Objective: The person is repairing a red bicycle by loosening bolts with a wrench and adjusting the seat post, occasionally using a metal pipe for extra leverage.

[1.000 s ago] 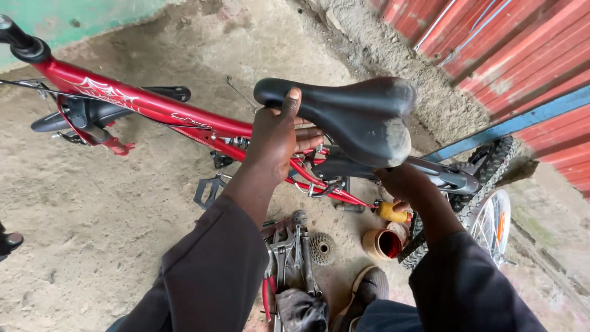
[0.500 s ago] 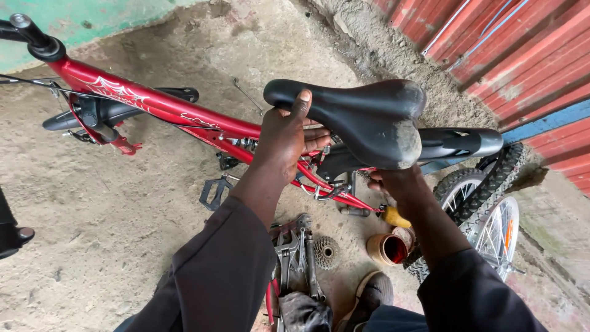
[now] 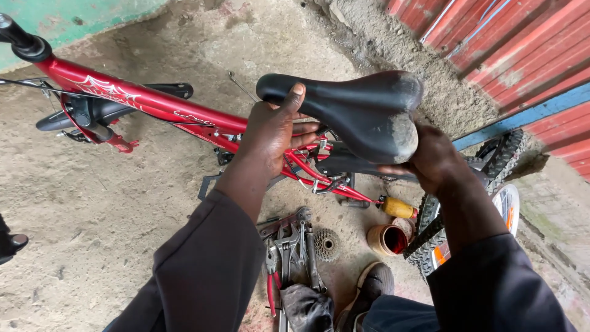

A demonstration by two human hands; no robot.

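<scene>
Head view: I keep the saddle (image 3: 350, 110) level over the red frame (image 3: 184, 114) and steady both ends while seating it, I judge. My left hand (image 3: 273, 132) is clamped on its nose, thumb on top, arm reaching forward. My right hand (image 3: 433, 160) grips beneath the worn rear, wrist bent inward. Tools (image 3: 292, 252) lie below.

The saddle (image 3: 350, 114) sits above the bicycle frame (image 3: 184, 114), with tools (image 3: 292, 252), seemingly pliers among them, on the ground below.

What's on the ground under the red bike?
Pliers and wrenches, a gear cog, and a small can. The sleeves and the saddle hide the rest.
</scene>
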